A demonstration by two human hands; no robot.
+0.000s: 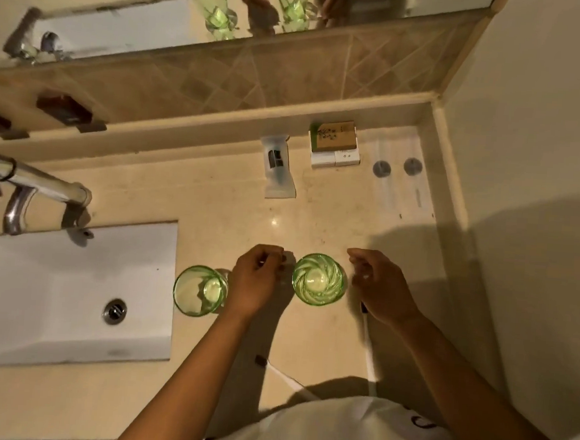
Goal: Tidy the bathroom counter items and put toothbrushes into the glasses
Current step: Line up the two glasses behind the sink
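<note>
Two green glasses stand upright on the beige counter (pixel 214 207). The right glass (pixel 318 279) sits between my hands; the left glass (pixel 199 289) stands beside the sink. My left hand (pixel 258 279) hovers just left of the right glass with fingers curled and holds nothing. To the right of that glass is my right hand (pixel 378 286), loosely curled and empty. Two white toothbrushes lie near the front edge: one (pixel 283 375) below my left forearm, the other (pixel 368 352) partly under my right wrist.
A white sink (pixel 71 290) with a chrome tap (pixel 18 207) fills the left. At the back lie a plastic-wrapped item (pixel 278 167), a small stack of boxes (pixel 335 145) and flat white packets (pixel 401 172). A wall bounds the right side, a mirror the back.
</note>
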